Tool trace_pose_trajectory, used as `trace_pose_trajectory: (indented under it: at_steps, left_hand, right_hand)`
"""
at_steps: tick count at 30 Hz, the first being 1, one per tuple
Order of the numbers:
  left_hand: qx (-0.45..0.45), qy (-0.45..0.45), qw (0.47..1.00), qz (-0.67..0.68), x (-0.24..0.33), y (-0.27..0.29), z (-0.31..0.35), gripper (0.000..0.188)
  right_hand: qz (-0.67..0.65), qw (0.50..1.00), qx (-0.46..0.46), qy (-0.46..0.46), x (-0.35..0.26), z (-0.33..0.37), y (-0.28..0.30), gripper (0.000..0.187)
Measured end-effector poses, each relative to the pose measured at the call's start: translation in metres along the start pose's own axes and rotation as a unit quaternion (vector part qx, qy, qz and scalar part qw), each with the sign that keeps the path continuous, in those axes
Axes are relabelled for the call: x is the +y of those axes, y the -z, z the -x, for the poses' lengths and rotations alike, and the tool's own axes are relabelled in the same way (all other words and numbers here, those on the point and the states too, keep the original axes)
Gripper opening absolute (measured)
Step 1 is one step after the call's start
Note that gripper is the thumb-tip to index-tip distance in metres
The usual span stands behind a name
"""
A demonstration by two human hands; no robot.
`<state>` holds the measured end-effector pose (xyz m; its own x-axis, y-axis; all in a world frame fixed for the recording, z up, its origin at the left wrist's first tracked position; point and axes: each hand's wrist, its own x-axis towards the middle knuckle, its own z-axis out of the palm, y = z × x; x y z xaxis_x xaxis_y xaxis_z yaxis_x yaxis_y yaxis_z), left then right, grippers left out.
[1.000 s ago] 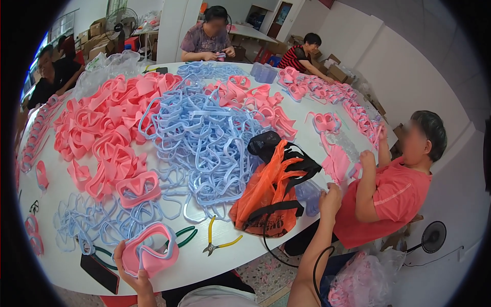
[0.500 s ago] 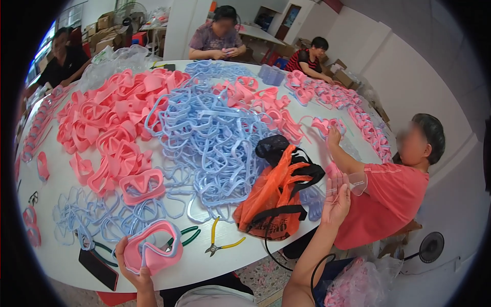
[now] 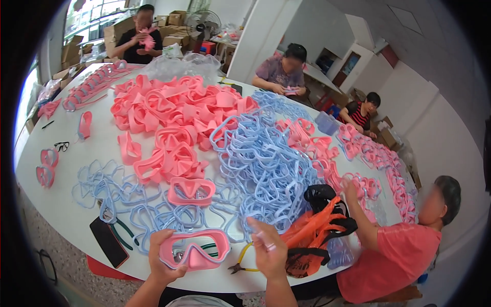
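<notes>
Gripping a pink mask (image 3: 194, 249) at lower centre, the left hand (image 3: 164, 256) has its fingers closed round the rim. The right hand (image 3: 268, 248) – just beside it – pinches something small, fingers curled, above the bench (image 3: 76, 204).

— Bright and even overall; daylight pouring from the windows (image 3: 97, 13) at upper left, slightly blown out there.

— Soft shadows only, faint under the pink mask (image 3: 194, 249) and around the heaps on the white table (image 3: 66, 199). Mild sheen on that tabletop, no harsh glare.

— Heavy fisheye bending: table edge curved, walls bowed, black vignette ringing the whole frame.

— Sharp enough at centre; softer toward the rim. Slight motion blur on the right hand (image 3: 267, 249). Faces smeared out.
</notes>
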<state>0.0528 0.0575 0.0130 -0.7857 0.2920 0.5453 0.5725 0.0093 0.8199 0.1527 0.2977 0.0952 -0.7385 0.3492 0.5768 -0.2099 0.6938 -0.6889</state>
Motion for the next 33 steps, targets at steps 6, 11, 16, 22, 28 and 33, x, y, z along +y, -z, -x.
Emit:
trace_pose_trajectory:
  at_steps: [6,11,16,22,28,33]
  left_hand:
    - [-0.045,-0.135,0.982,-0.125,0.008,-0.01,-0.034,0.085]
    - [0.012,-0.187,0.972,-0.145,0.012,-0.021,-0.051,0.087]
    - [0.004,-0.217,0.961,-0.169,0.016,-0.02,-0.052,0.09]
    - [0.003,-0.232,0.957,-0.171,0.016,-0.018,-0.049,0.086]
    - [0.005,-0.252,0.954,-0.161,0.017,-0.019,-0.05,0.08]
    - [0.006,-0.254,0.954,-0.162,0.017,-0.018,-0.046,0.075]
  right_hand:
    - [0.221,0.937,-0.074,0.26,-0.025,-0.019,-0.032,0.041]
    - [0.325,0.88,-0.087,0.336,-0.03,-0.027,-0.036,0.039]
    - [0.292,0.887,-0.125,0.335,-0.025,-0.03,-0.034,0.039]
    - [0.329,0.862,-0.146,0.357,-0.032,-0.03,-0.032,0.039]
    - [0.331,0.855,-0.125,0.379,-0.026,-0.03,-0.032,0.038]
    - [0.297,0.87,-0.133,0.37,-0.022,-0.028,-0.035,0.04]
